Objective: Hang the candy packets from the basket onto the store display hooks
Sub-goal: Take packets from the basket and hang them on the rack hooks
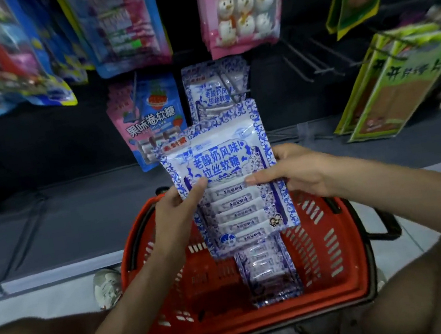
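Left hand (pixel 174 218) and right hand (pixel 300 173) — fingers clamped on stacked candy packets (pixel 225 166), count unclear; another bunch (pixel 269 272) half-hidden in one red basket (pixel 355 266).

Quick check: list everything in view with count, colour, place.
held packets: at least two, blue-white, above the basket, in both hands
basket: one, red, on the floor
basket packets: a stack, count unclear, blue-white, inside the basket
hung packets: several, blue-white, on a hook behind the held ones
pink-blue packet: one visible, hung left of those
snowman packets: several, pink, top centre
green packets: several, right side
bare hooks: a few, dark, right of centre
left hand: grips the held packets' left edge
right hand: grips their right edge
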A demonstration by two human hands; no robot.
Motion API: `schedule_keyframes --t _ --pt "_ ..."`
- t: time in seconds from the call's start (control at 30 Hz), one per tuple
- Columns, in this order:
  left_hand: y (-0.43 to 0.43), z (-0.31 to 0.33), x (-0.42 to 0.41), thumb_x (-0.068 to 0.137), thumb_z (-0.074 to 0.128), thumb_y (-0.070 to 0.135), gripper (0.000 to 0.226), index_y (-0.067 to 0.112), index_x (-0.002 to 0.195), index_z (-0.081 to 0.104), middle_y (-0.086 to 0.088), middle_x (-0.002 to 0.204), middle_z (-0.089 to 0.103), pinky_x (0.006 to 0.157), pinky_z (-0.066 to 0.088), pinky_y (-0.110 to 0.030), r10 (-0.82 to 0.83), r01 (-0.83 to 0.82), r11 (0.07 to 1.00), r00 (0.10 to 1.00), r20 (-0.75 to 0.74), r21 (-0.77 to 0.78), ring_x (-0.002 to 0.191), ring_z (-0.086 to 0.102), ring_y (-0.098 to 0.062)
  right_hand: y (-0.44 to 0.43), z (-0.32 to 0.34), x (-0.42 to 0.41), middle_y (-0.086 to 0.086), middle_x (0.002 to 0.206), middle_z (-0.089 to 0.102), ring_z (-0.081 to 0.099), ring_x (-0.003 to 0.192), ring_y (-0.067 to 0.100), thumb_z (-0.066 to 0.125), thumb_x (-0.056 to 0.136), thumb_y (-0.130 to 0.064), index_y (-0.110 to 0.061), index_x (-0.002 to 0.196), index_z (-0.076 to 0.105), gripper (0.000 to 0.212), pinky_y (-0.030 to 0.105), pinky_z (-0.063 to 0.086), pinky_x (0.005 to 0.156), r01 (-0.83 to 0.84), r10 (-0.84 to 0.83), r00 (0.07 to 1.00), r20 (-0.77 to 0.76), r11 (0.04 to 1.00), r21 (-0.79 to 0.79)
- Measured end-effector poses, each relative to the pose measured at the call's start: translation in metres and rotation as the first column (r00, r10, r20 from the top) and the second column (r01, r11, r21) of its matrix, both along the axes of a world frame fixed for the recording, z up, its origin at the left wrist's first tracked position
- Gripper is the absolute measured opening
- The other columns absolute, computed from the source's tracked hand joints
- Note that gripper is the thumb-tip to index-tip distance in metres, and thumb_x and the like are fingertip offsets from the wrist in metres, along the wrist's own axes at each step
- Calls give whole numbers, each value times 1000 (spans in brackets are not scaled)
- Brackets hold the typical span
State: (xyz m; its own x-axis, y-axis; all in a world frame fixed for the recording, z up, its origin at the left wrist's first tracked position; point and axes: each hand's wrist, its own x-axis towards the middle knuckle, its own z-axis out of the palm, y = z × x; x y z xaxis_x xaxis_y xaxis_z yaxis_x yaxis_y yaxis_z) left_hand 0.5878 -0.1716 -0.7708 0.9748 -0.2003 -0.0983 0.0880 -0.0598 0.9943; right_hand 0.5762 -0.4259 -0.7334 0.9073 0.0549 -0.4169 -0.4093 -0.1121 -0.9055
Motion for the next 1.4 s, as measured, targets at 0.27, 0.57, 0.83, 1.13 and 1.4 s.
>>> schedule_keyframes --t 0.27,0.57,0.83,1.13,1.4 --pt "-42 3 25 95 76 21 23 6 112 77 -11 108 80 94 61 -54 87 -110 982 985 -151 -152 100 78 -31 -17 -11 16 7 113 80 76 107 26 86 84 -28 -12 117 78 37 48 56 101 112 -112 994 -16 991 69" --pt "-87 0 53 93 78 23 22 8 109 79 -3 101 82 80 65 -35 84 -106 986 982 -168 -128 91 79 -19 -40 -28 53 5 100 82 79 95 26 91 77 -31 -14 109 79 38 50 59 98 336 -341 937 74 940 65" --pt "-95 -5 72 93 77 26 20 13 108 78 8 96 81 64 58 -15 20 -46 990 982 -187 -132 85 77 -4 -53 -27 56 7 101 82 79 93 26 89 81 -25 -10 109 79 33 49 60 96 364 -373 924 85 925 105" --pt "-102 -5 68 92 79 28 24 14 112 78 -1 105 81 83 61 -37 62 -125 970 957 -285 -208 95 79 -19 -55 -24 58 7 102 82 79 94 26 87 83 -23 -10 110 77 32 44 61 92 349 -362 924 122 930 115" --pt "-100 -5 67 94 76 27 25 11 113 76 -5 105 81 61 61 -22 82 -149 966 951 -298 -209 91 79 -21 -50 -24 65 11 101 81 80 91 29 86 84 -20 -7 113 77 34 42 64 84 358 -375 920 112 922 145"
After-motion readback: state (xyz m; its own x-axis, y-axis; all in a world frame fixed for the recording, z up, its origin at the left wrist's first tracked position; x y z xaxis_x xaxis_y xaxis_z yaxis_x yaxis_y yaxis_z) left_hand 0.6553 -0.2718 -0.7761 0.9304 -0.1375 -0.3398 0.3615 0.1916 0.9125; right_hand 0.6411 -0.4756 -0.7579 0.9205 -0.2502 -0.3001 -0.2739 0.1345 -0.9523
